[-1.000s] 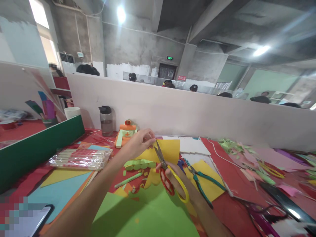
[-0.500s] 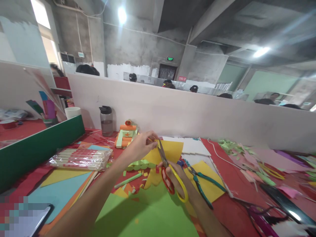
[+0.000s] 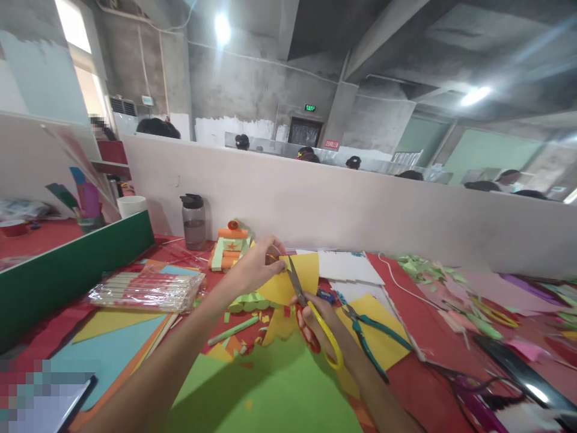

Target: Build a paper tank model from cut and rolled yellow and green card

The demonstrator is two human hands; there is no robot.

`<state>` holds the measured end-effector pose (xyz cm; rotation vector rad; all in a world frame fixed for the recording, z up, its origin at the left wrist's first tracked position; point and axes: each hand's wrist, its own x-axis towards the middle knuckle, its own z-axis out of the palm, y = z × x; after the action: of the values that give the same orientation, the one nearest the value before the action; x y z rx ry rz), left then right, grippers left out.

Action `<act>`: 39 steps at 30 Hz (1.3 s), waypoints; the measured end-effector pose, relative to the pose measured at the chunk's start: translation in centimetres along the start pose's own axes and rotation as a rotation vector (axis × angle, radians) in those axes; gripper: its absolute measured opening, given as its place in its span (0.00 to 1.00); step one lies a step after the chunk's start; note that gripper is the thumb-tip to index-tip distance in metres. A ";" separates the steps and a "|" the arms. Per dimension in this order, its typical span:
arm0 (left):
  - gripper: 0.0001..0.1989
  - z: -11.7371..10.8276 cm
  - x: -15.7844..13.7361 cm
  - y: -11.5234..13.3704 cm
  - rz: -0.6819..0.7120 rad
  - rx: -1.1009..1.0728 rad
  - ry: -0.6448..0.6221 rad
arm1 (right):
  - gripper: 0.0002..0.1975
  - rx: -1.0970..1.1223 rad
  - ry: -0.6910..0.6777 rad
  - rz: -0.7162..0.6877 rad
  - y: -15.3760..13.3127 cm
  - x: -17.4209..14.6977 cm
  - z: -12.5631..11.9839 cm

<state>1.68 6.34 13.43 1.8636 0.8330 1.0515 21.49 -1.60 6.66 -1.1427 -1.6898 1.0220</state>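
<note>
My left hand (image 3: 261,264) pinches the upper edge of a yellow paper sheet (image 3: 307,270), held up above the table. In my right hand (image 3: 318,316) is a pair of scissors (image 3: 334,349) with one yellow and one red handle loop. Their blades point up and left, lying against the paper close to my left fingertips. The blades look almost closed; whether they bite into the paper I cannot tell. Below lies a large green sheet (image 3: 265,391), with yellow and orange scraps and a rolled green paper stick (image 3: 233,331) at its far edge.
Green-handled pliers (image 3: 369,331) rest on yellow paper at the right. An orange and green paper model (image 3: 231,246) and a water bottle (image 3: 193,222) stand by the white partition (image 3: 315,204). Wrapped sticks (image 3: 146,290) lie left. A phone (image 3: 58,403) is near left, paper scraps (image 3: 433,270) far right.
The yellow sheet has turned in my left hand, its right edge shifting to the left. The scissors stay in nearly the same place.
</note>
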 end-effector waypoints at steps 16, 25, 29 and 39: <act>0.08 -0.4 0.0 0.0 -0.025 0.021 -0.016 | 0.36 0.091 -0.036 0.079 1.1 0.7 -0.5; 0.08 -0.4 -0.1 0.0 -0.032 0.017 -0.014 | 0.35 0.111 -0.043 0.109 1.5 1.0 -0.5; 0.08 -0.5 -0.1 0.4 -0.040 -0.038 -0.022 | 0.33 0.084 -0.024 0.073 0.9 0.7 -0.4; 0.08 -0.6 -0.1 1.0 -0.077 -0.098 -0.027 | 0.35 0.073 -0.036 0.046 0.4 0.6 -0.5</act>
<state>1.27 6.00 14.41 1.7462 0.8169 0.9999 21.94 -0.85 6.60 -1.1266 -1.6470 1.1307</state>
